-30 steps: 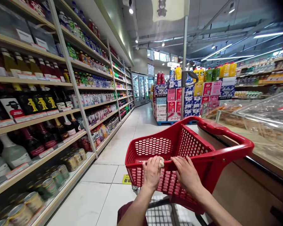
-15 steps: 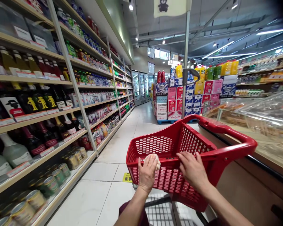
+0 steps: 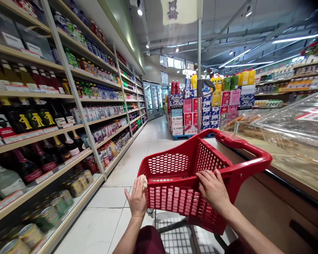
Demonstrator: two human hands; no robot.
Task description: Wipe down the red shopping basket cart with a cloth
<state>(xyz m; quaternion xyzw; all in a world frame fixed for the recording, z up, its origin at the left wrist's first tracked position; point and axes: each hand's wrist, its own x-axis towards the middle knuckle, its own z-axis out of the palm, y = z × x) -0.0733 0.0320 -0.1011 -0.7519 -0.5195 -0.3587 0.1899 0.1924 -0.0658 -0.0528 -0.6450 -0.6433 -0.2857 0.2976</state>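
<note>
A red plastic shopping cart (image 3: pixel 172 197) with perforated sides stands before me, its push handle toward the right. At its front left corner, my left hand (image 3: pixel 137 197) presses a crumpled whitish cloth (image 3: pixel 143 181) against the end of the basket. The cloth is mostly hidden by the fingers, and the thumb sticks out to the left. On the near rim, close to the handle end, my right hand (image 3: pixel 213 187) is curled over the edge. Inside the basket, the visible part of the bottom shows no goods.
Shelves of bottles and cans (image 3: pixel 79 116) line the left side. Stacked drink cartons (image 3: pixel 190 116) stand ahead around a pole. At the right, a food counter with clear lids (image 3: pixel 288 130) sits close beside the cart handle. Pale floor tiles (image 3: pixel 103 218) lie below.
My left hand has moved left along the near rim with the cloth, to the cart's front corner. The right hand keeps its place on the rim. The view has shifted slightly.
</note>
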